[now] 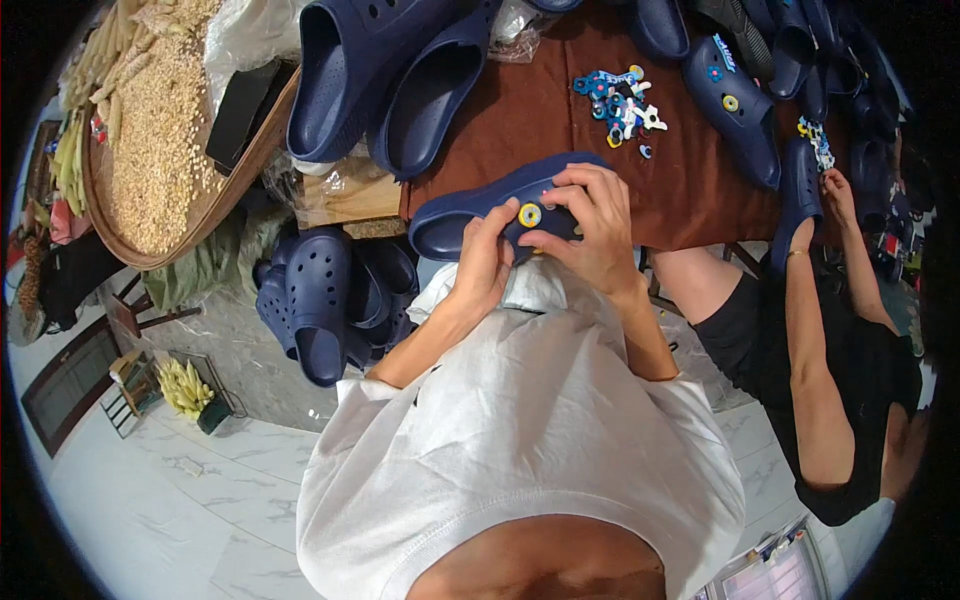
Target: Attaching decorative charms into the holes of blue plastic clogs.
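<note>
The clog (478,192) lies just above the centre of the view, toward twelve, in both hands, its heel pointing to about eight and its toe to about two. The left hand (484,262) grips the near side at the clog's six, one fingertip up beside the yellow-and-white ring charm (531,215), its other fingers partly hidden. The right hand (600,225) arches over the toe from three, fingers bent on the far side and thumb on the near, a moderate gap between them; whether a small charm is pinched there I cannot tell. The step looks like seating charms in the holes of the upper. To do it well, let the left hand bear the weight and brace the upper from beneath, so that the soft wall does not sag under the push. Line the stud up square with its hole, tilt one edge in first, then press the middle with the thumb; a slanted push could bend the stud. Check that the ring sits flat. The charm pile (625,105) at one o'clock is within easy reach, and the trimmed clog (738,110) at two could serve as a guide to spacing.
</note>
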The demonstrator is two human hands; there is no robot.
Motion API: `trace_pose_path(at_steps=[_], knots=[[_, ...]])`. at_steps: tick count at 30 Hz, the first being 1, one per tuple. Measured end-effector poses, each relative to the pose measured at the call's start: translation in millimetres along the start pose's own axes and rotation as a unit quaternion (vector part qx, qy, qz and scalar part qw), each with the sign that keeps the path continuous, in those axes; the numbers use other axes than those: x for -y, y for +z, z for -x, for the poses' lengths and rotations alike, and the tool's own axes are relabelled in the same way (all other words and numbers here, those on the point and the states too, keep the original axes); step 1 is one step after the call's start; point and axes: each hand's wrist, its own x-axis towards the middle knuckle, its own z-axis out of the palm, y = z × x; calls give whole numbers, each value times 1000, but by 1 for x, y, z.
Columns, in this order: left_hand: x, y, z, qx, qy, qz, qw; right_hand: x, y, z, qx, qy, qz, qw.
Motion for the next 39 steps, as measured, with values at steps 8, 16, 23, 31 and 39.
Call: trace_pose_path(at_steps=[8,16,23,31,39], knots=[[-4,1,0,26,34,-54,998,-3,3,-9,21,17,-16,999],[-16,14,-1,48,50,-55,996,5,-3,-9,-72,-1,-40,997],[-51,42,0,46,66,80,993,-2,1,15,-176,128,-124,968],[-68,77,4,92,41,153,983,11,41,47,27,216,-256,942],[-75,97,-9,107,-5,184,977,5,45,38,28,294,-311,904]])
